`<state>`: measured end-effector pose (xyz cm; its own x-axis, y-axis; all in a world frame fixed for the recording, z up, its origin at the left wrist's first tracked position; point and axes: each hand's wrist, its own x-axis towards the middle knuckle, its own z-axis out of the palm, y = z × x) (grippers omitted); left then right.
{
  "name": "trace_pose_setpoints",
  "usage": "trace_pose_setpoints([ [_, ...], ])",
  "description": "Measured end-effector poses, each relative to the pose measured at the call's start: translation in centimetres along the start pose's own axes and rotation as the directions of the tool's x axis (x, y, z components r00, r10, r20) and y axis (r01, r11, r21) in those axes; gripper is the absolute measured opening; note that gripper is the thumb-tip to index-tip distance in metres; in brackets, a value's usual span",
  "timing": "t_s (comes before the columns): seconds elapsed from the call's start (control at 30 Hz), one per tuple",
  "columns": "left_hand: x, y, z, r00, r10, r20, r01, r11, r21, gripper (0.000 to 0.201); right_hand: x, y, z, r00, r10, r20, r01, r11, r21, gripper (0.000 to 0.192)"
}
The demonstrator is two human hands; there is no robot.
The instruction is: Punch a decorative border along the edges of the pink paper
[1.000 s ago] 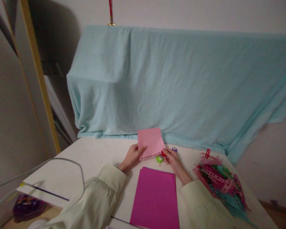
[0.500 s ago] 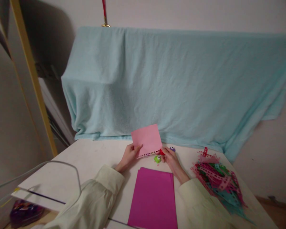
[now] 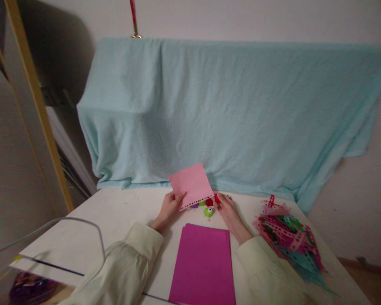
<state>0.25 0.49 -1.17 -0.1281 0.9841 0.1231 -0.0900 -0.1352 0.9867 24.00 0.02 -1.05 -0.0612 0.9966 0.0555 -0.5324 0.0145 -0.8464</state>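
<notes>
Between its thumb and fingers my left hand (image 3: 169, 208) grips the left side of a pink paper sheet (image 3: 192, 182), raised and tilted above the table. A row of small punched holes runs along the sheet's lower edge. My right hand (image 3: 228, 212) is closed around a small red craft punch (image 3: 217, 198) at the sheet's lower right corner. Just below the sheet, a green punch (image 3: 208, 212) with a big eye lies on the table. Other small red, green and purple pieces are partly hidden behind the sheet. Nearer to me lies a stack of magenta paper (image 3: 202, 262).
On the right of the white table (image 3: 120, 212) is a heap of punched paper strips (image 3: 294, 237). A light blue cloth (image 3: 235, 114) hangs along the back. At the left, a grey cable (image 3: 82, 218) loops over the table, and a dark purple bundle (image 3: 30, 288) sits below its edge.
The pink sheet has tilted further, its right end rising, and shifted slightly left. More small coloured pieces show beneath it. The whole view has shifted a little.
</notes>
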Motion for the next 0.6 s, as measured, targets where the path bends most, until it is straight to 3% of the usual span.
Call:
trace_pose_setpoints([
  [0.27, 0.0, 0.2, -0.3, 1.0, 0.01, 0.005, -0.01, 1.0, 0.011, 0.05, 0.0, -1.0, 0.1, 0.991, 0.122, -0.058, -0.107, 0.971, 0.213, 0.017],
  [0.37, -0.1, 0.5, -0.3, 1.0, 0.006, 0.003, -0.006, 1.0, 0.017, 0.049, 0.1, -1.1, -0.2, 0.989, 0.141, -0.032, -0.129, 0.962, 0.242, 0.015],
  [0.6, -0.9, 2.0, 0.2, 1.0, 0.001, 0.019, -0.001, 1.0, 0.01, 0.046, -0.6, -0.7, 0.3, 0.999, 0.012, 0.053, -0.008, 0.997, -0.077, 0.022],
])
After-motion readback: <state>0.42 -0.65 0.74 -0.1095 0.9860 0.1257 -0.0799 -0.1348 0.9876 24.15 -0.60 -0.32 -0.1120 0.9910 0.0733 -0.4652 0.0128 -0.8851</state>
